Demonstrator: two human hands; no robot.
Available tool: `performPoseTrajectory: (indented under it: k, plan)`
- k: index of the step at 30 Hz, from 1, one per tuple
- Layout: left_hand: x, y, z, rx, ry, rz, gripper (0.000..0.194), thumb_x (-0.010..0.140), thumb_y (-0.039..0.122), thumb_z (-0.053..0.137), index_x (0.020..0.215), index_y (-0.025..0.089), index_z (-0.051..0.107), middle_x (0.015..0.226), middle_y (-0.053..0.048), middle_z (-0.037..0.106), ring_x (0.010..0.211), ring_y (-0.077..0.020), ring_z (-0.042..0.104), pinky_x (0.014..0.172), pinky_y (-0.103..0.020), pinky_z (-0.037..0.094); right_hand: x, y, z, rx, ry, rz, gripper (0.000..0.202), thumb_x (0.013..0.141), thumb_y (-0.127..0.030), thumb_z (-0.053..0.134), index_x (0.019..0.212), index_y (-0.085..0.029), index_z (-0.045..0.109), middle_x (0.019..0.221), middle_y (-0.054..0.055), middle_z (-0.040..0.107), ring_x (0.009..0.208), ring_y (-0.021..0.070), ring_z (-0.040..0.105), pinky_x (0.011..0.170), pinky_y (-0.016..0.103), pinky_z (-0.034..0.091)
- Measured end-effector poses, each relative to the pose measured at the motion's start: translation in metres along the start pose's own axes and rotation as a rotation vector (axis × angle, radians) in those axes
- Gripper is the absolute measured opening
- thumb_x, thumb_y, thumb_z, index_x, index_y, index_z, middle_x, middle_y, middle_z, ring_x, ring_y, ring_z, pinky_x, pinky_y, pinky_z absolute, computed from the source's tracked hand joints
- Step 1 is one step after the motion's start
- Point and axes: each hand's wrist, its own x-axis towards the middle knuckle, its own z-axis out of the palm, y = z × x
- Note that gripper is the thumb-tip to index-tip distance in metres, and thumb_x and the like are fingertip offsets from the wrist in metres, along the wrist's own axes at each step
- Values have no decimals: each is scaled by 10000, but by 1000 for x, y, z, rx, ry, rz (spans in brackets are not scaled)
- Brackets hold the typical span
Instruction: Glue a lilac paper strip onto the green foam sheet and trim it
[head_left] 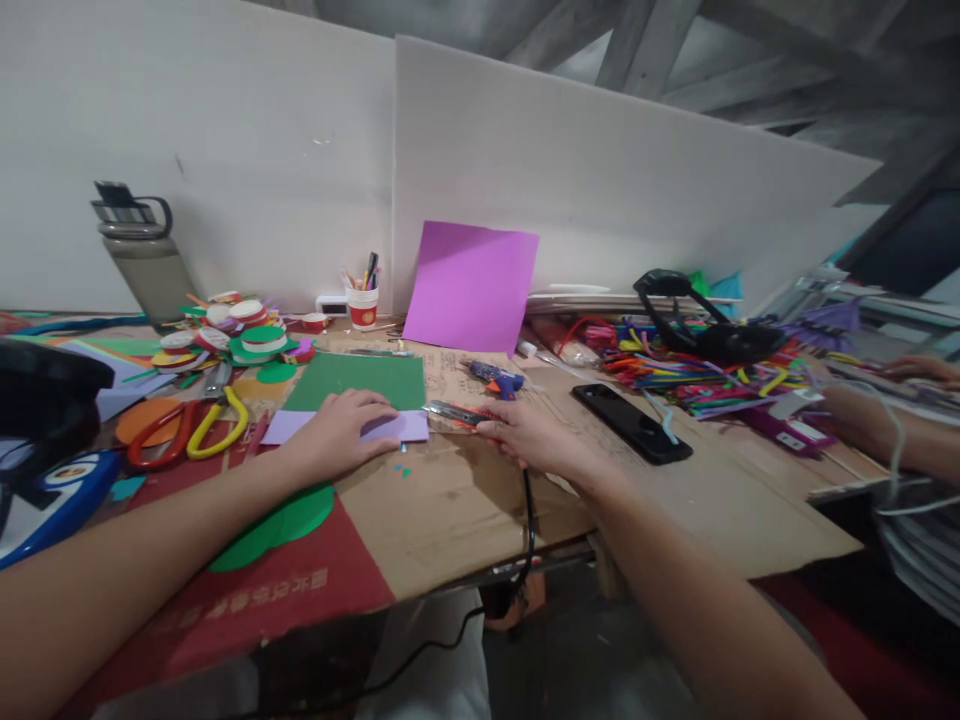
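Observation:
My left hand (346,432) lies with its fingers stretched out over a lilac strip (412,427), pressing it to the table. A green sheet (375,376) lies just behind the strip, along its far edge. In my right hand (531,432) is a utility knife (454,412), its tip pointing left at the strip's right end. Tiny green and blue scraps (403,471) rest on the cardboard near my left thumb. Behind my right hand lies a blue glue gun (495,378).
Scissors with red and yellow handles (217,425), small paper hats (259,342) and a bottle (146,260) are at left. A purple sheet (472,285) leans at the back. A phone (631,424) and pipe cleaners (660,370) lie right, beside another person's arm (870,430).

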Motion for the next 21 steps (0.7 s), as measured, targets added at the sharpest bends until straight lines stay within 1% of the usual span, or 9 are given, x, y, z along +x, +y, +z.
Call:
performPoseTrajectory:
  k: [2,4,7,9,11,15,21]
  plan:
    - [0,1,-1,5,1,0,447,876,558,551,1190,263,670,1286,-79,610,1181,-282,534,975,-458,385,-1,-1,0,-65,18,-3,181,907,-300,473,951,-201,618,608,-35,482,460,90,397,426,216,290]
    - [0,3,-2,16,-3,-4,439,884,548,541,1190,261,669,1284,-81,611,1177,-282,535,974,-459,382,-3,-2,-1,-127,39,-34,175,908,-290,475,971,-209,618,645,-22,544,486,100,439,467,228,318]
    - [0,5,-3,26,-6,-15,430,894,541,530,1194,266,667,1284,-78,609,1180,-281,532,980,-464,376,-5,-3,-4,-240,74,-114,198,897,-283,505,1047,-222,620,720,1,625,612,140,541,580,251,373]
    - [-1,6,-4,27,-7,-17,426,894,539,531,1193,267,667,1278,-74,613,1177,-282,534,975,-466,379,-6,-4,-6,-317,83,-130,204,898,-284,507,1047,-217,630,761,21,654,690,167,574,631,263,381]
    - [0,6,-3,29,-6,-15,428,890,540,538,1189,264,669,1276,-74,614,1178,-285,533,966,-466,384,-7,-4,-7,-367,84,-131,200,905,-279,495,1031,-216,638,783,34,668,724,180,585,643,266,377]
    - [0,4,-1,32,11,-19,445,874,546,555,1188,254,671,1277,-82,614,1177,-298,533,961,-470,388,-7,-3,-7,-397,90,-154,217,919,-268,465,1045,-215,633,821,47,681,753,193,598,650,270,378]
    - [0,3,0,39,40,-32,441,857,552,579,1177,265,679,1259,-79,626,1186,-309,525,980,-486,362,-3,-1,-6,-464,146,-185,222,934,-214,430,982,-180,644,1018,96,693,909,216,612,751,284,405]
